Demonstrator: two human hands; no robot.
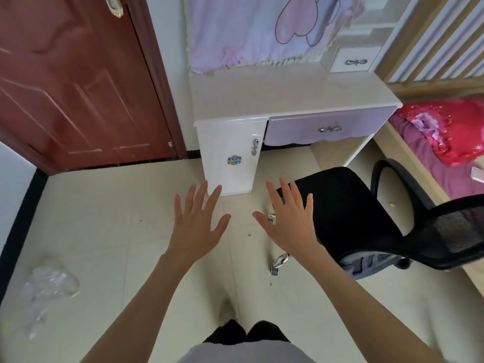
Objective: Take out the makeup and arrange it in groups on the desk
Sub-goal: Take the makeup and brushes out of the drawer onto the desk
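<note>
A white desk (288,95) stands ahead against the wall, its top bare. It has a purple drawer (330,128) and a white cabinet door (230,155), both closed, and a small white drawer (352,60) at the back right. No makeup shows anywhere. My left hand (199,221) and my right hand (288,218) are stretched out side by side over the floor in front of the desk, fingers spread, holding nothing.
A black mesh office chair (366,218) stands to the right of my hands, before the desk. A red-brown door (78,82) is at the left, a bed with red bedding (445,132) at the right. Crumpled clear plastic (47,286) lies on the tiled floor.
</note>
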